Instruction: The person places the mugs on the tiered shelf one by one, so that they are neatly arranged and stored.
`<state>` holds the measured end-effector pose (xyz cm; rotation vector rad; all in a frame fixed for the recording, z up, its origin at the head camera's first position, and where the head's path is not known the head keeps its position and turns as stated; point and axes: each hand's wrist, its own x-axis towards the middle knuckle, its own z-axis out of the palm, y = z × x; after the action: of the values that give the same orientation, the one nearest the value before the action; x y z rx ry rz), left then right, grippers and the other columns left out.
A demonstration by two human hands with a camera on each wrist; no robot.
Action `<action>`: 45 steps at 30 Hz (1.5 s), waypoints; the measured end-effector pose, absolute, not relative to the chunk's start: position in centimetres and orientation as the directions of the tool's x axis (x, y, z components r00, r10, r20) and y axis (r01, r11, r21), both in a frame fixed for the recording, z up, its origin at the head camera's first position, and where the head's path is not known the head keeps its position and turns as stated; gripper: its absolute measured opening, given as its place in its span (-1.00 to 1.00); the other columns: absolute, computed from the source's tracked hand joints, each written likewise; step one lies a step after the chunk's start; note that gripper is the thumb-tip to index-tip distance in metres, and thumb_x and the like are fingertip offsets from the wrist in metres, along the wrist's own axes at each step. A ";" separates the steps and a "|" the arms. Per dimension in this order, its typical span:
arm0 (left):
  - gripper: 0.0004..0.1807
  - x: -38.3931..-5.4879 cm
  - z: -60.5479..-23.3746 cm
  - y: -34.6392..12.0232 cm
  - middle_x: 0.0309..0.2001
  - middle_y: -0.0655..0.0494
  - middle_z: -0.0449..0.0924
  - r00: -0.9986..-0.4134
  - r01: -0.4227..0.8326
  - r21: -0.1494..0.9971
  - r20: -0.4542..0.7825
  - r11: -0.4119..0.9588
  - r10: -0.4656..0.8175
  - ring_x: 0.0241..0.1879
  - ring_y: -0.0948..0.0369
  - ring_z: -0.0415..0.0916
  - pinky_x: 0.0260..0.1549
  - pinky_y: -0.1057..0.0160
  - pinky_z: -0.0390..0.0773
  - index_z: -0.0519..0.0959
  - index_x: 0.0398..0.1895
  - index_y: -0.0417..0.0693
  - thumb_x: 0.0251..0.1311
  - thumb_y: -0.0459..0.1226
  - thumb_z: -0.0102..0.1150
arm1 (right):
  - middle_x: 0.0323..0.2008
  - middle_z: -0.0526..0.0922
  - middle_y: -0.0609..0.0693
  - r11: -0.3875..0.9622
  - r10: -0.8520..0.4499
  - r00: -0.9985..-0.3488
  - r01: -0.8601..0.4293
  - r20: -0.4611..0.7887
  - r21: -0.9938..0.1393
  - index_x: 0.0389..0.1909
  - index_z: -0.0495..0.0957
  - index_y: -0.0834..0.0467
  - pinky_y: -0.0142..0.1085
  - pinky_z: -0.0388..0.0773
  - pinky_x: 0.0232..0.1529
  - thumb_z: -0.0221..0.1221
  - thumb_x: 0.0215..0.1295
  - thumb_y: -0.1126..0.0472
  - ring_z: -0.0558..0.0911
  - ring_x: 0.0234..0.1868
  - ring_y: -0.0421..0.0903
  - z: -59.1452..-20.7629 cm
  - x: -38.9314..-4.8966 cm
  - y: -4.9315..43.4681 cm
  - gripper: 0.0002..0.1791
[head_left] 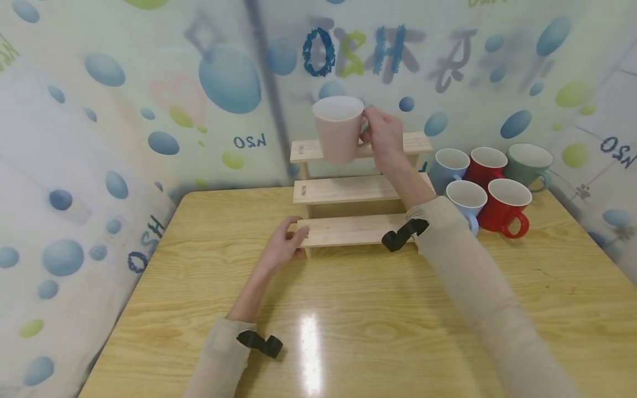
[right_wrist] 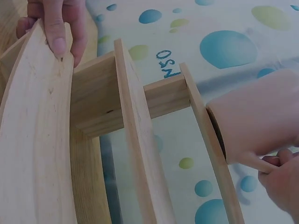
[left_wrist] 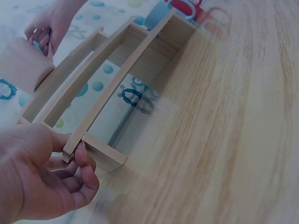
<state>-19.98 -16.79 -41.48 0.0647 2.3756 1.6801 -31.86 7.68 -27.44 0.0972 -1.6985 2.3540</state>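
Note:
My right hand [head_left: 386,135] grips the handle of a pale pink mug [head_left: 338,132], held upright at the top tier of a three-tier wooden shelf [head_left: 355,229]. In the right wrist view the base of the pink mug [right_wrist: 254,116] is right at the top board's edge. At the shelf's left end, my left hand [head_left: 282,243] pinches the end of the lowest board between thumb and fingers. The left wrist view shows this left hand [left_wrist: 51,172] around the board's corner. No other mug stands on the boards.
Right of the shelf several mugs stand close together on the wooden table [head_left: 224,237]: a light blue mug [head_left: 465,199] and a red mug [head_left: 502,207] in front, with blue, red and green mugs [head_left: 527,163] behind. A patterned backdrop [head_left: 229,80] rises behind the table.

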 end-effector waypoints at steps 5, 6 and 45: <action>-0.35 -20.0 -41.6 -17.1 0.11 -0.16 0.56 -0.970 -0.106 0.940 -0.169 0.324 0.173 -0.47 0.14 0.41 -0.36 0.18 0.47 0.16 0.55 -0.02 0.52 -0.02 0.04 | -0.75 0.21 -0.09 -0.272 0.102 -0.971 -0.235 0.215 -0.933 -0.77 0.26 0.11 -0.30 0.37 -0.33 0.07 0.43 0.24 0.28 -0.57 -0.11 -27.5 -32.6 7.0 -0.51; -0.35 -20.1 -41.6 -17.1 0.11 -0.17 0.56 -0.969 -0.110 0.939 -0.175 0.326 0.175 -0.47 0.13 0.40 -0.35 0.16 0.48 0.14 0.56 -0.04 0.53 -0.04 0.02 | -0.74 0.20 -0.09 -0.269 0.094 -0.971 -0.238 0.220 -0.933 -0.76 0.25 0.11 -0.29 0.36 -0.33 0.06 0.43 0.24 0.27 -0.57 -0.11 -27.5 -32.8 6.9 -0.52; -0.34 -20.0 -41.5 -16.8 0.16 -0.18 0.55 -0.971 -0.111 0.944 -0.170 0.310 0.171 -0.51 0.21 0.41 -0.37 0.24 0.49 0.15 0.55 -0.02 0.51 -0.03 0.06 | -0.26 0.49 0.03 0.099 -0.104 -0.966 -0.247 0.237 -0.964 -0.19 0.43 0.15 -0.23 0.45 -0.01 -0.24 0.66 -0.12 0.51 -0.20 -0.11 -26.4 -34.2 7.6 -0.54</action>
<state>-20.00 -16.83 -41.52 0.0544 2.3387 1.7157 -34.23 7.56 -26.43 0.3612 -2.2457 2.0072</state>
